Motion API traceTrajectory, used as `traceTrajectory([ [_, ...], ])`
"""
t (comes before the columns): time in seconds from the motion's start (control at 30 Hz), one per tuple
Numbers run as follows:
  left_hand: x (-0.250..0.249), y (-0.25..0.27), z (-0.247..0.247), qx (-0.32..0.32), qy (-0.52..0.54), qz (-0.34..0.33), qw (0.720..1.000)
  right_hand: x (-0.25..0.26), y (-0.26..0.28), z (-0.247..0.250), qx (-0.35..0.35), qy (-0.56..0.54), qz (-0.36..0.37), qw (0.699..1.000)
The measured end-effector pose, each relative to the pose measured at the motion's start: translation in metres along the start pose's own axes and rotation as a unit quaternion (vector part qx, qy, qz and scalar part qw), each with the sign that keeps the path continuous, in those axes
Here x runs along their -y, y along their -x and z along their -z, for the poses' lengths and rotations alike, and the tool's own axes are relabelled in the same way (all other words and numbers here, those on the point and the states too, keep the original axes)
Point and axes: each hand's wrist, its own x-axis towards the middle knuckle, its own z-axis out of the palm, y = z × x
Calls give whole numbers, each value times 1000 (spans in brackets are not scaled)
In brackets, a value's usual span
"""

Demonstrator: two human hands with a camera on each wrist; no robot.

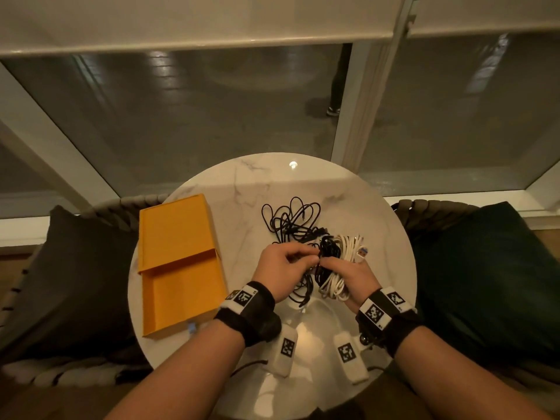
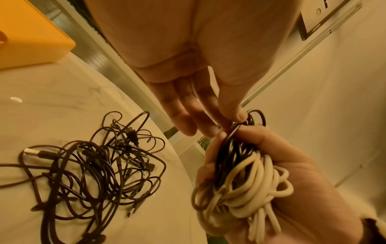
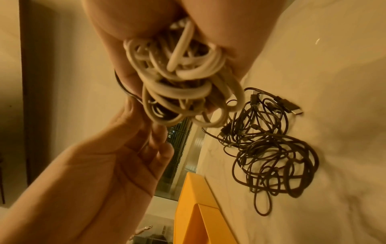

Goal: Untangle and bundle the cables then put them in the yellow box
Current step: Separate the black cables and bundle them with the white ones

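My right hand [image 1: 342, 272] grips a bundle of coiled white cable [image 1: 345, 250] with a black cable [image 1: 328, 248] wound beside it, held above the table; the same white coils [image 2: 242, 186] fill the palm in the left wrist view and the white coils [image 3: 181, 82] show in the right wrist view. My left hand [image 1: 291, 262] pinches a loop of that black cable [image 2: 240, 127] between thumb and fingertips. A tangle of black cables [image 1: 294, 219] [image 2: 100, 168] [image 3: 271, 145] lies loose on the table behind. The yellow box [image 1: 178, 262] lies open at the left, nothing in it.
The round white marble table [image 1: 236, 192] is small, with edges close on all sides. Dark cushioned chairs [image 1: 75, 268] flank it left and right. A glass wall [image 1: 212, 116] stands behind. Bare tabletop shows between box and cables.
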Motion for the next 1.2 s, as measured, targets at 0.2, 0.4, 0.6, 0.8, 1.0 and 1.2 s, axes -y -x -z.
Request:
traceTrajectory([
  [0.2,0,-10,-1,-31,2,-10,999,-2,5,-8,28,0,-20,999],
  [0.4,8,-34,21,-40,-56,13,998,5,-7,-2,-15,106,4,994],
  [0.6,52,-29,22,46,-138,100,984,6,-23,30,-130,54,-18,990],
  [0.8,94,-10,-10,198,-319,152,914,-1,-21,41,-170,74,-47,981],
  [1.0,98,-7,-22,176,-408,133,886,-7,-12,55,-143,110,-74,981],
  [1.2,92,0,-17,81,-306,180,931,-2,-11,73,-133,130,-87,979],
])
